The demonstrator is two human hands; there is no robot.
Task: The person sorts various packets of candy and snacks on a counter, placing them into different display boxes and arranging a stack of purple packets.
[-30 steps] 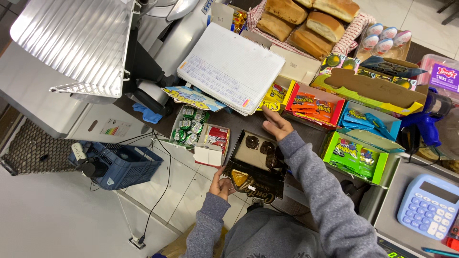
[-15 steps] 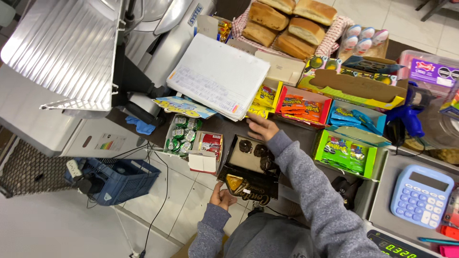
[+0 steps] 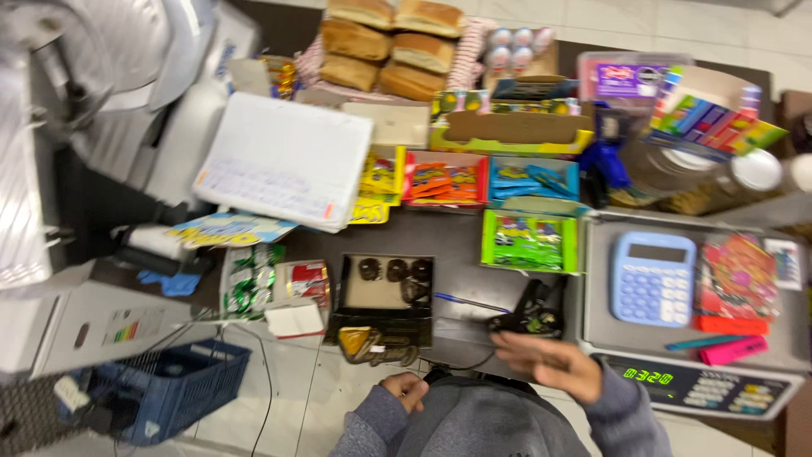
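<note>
Near the table's front edge, the right hand [image 3: 550, 364], fingers spread and empty, has been withdrawn from the yellow snack box [image 3: 382, 173] to the black scanner [image 3: 531, 313]; the left hand [image 3: 406, 391] is curled, seemingly empty.

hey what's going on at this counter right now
A person in a grey sweater stands at a shop counter crowded with snack boxes. Their right hand is open and blurred, just below a black scanner, touching nothing that can be made out. Their left hand is curled close to the body, near an open tray of chocolate sweets. To the right, a blue calculator lies on a weighing scale. Bread loaves and a white notebook sit further back.
</note>
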